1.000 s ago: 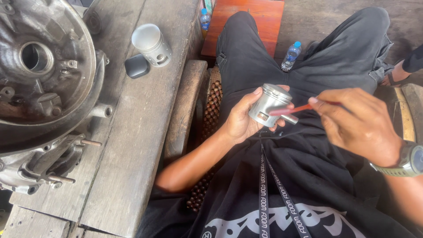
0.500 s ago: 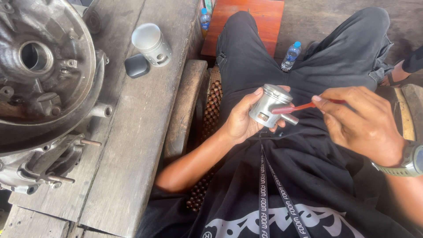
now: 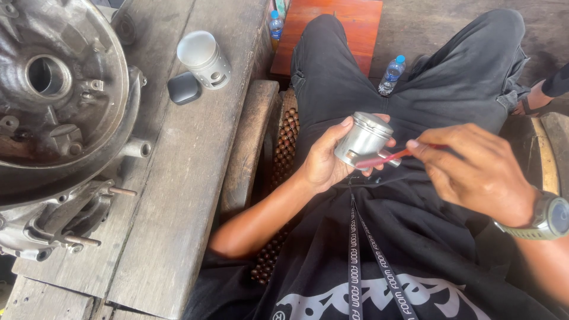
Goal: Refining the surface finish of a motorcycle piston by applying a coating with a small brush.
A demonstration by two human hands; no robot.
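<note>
Engine repair workshop, informal: rough plank surface (image 3: 178, 195) left of the hands carries a greasy engine case (image 3: 53, 118) and a spare piston (image 3: 204, 59); another piston (image 3: 364, 139) in hand; water bottles (image 3: 391, 74) on floor beyond.

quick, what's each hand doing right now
Left hand: closed around a silver piston.
Right hand: pinching a thin red tool against the piston.

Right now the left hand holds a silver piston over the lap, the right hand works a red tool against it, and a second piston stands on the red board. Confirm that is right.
One detail is wrong. The second piston stands on the wooden table, beside a small dark case, not on the red board. The head view shows it. The rest holds: the left hand holds a silver piston, and the right hand works a red tool against it.
</note>
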